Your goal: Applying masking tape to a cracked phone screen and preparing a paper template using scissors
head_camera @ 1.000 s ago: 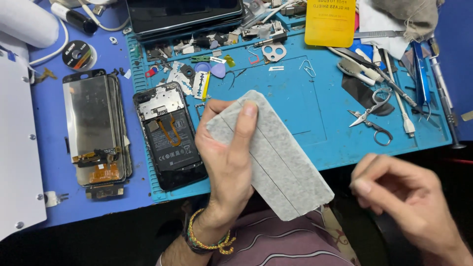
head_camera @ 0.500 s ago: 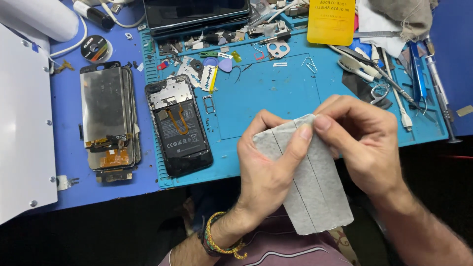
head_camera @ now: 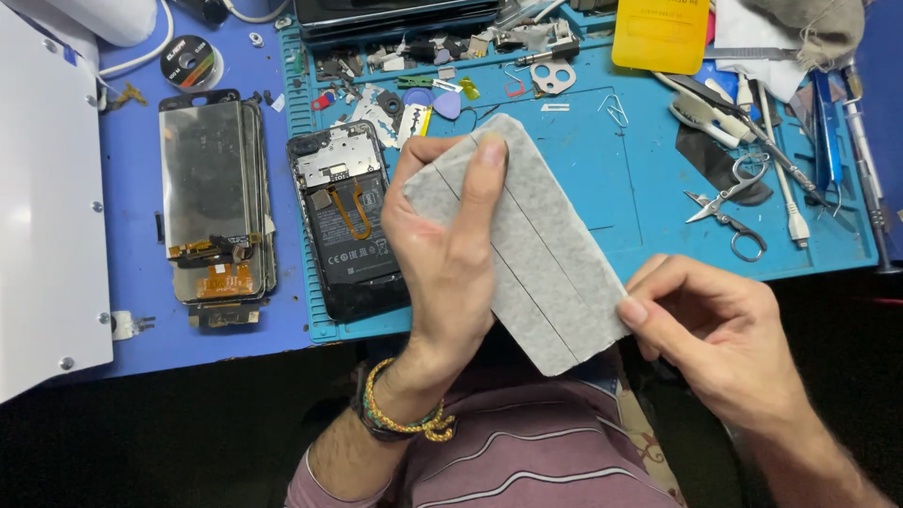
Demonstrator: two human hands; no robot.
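Note:
My left hand grips a flat grey rectangular sheet with two thin dark lines along its length, index finger lying across its top face. My right hand pinches the sheet's lower right corner between thumb and fingers. The sheet hangs above the front edge of the blue work mat. An opened black phone, back cover off with its battery and an orange flex cable showing, lies on the mat just left of my left hand.
A removed phone screen lies on the blue table at left beside a white panel. Small scissors, tweezers, picks, screws and a yellow card crowd the mat's back and right.
My right hand slid from the sheet's upper end down to its lower right corner. The sheet now lies flatter and more spread out.

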